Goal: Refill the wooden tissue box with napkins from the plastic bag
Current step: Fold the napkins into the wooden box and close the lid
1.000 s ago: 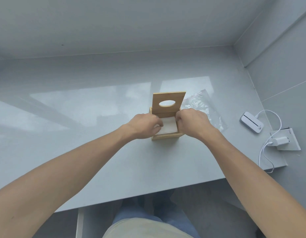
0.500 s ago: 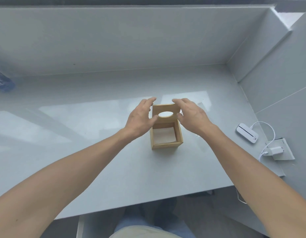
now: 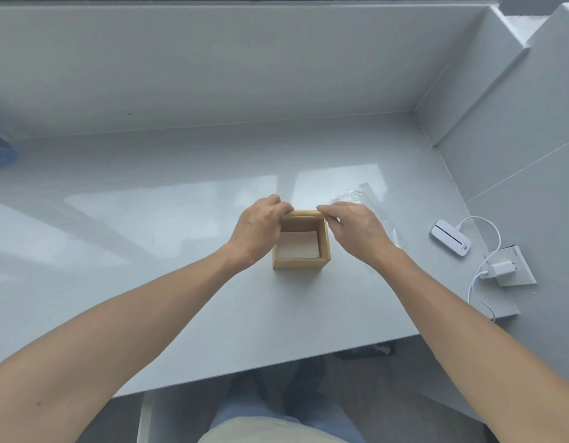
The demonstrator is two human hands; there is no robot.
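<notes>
Near the table's front edge, mid-width, stands the box, napkins inside. Left hand pinches the lid's left end at the box's far rim; right hand pinches its right end. Bag lies flat just behind, right.

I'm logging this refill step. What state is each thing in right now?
wooden tissue box: upright, top open
lid: at the box's far edge, pinched by both hands
napkins: stacked inside the box
plastic bag: flat on the counter, looks empty
left hand: on lid
right hand: on lid
charger: plugged in
</notes>
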